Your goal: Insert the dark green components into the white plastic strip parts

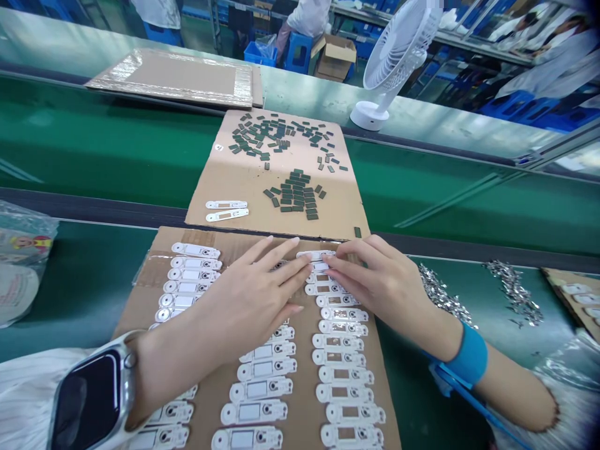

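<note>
My left hand (248, 297) lies flat with fingers stretched out over the middle column of white plastic plates (260, 390) on a cardboard sheet (300, 375). Its fingertips reach the top white plate (315, 255) of the right column. My right hand (379, 281) rests beside it, fingers extended, their tips pressing on that same top plate. Whether a small part lies under the fingertips is hidden. A smartwatch (91, 397) sits on my left wrist and a blue band (469, 356) on my right.
A second cardboard sheet (244, 181) behind holds several small dark green chips (295, 195) and two loose white plates (226, 210). A white desk fan (391, 59) stands beyond it. Shiny metal bits (440, 294) lie to the right; plastic bags (21, 262) at left.
</note>
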Tool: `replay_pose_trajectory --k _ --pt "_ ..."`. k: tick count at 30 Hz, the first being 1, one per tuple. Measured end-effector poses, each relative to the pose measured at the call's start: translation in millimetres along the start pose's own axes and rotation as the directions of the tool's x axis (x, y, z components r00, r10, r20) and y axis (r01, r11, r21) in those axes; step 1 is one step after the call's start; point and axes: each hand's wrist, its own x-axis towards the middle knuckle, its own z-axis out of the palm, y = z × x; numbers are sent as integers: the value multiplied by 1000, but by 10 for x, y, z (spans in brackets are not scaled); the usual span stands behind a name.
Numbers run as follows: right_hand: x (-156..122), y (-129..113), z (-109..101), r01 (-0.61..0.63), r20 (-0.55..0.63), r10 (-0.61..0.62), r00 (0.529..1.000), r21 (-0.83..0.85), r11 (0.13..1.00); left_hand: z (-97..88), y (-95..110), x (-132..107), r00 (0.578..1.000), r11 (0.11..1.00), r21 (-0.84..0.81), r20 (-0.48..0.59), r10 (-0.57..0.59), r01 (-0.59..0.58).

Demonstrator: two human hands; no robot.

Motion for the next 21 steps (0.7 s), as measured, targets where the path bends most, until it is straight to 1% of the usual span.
replay_pose_trajectory --k 2,6,10,15,18,21 --pt "5 -9 -10 4 13 -4 1000 -16 1000 1 -1 1 1000 1000 4 13 1 -1" --pt "-4 -16 -40 3 18 -2 1000 -33 999 5 -2 2 1000 1000 6 4 5 -5" --pt "-48 -8 -90 -7 4 7 1000 11 1000 -7 0 7 1000 1000 1 23 7 -7" --pt "-114 -19 -114 44 28 -44 999 27 999 -7 -10 2 999 1000 -17 32 -14 14" --pt "-146 -47 -110 65 41 -66 997 22 998 12 -23 -2 999 999 -48 49 -4 7" --pt "-135 -48 -121 47 29 -49 998 63 997 14 -31 -6 998 997 -80 70 0 6"
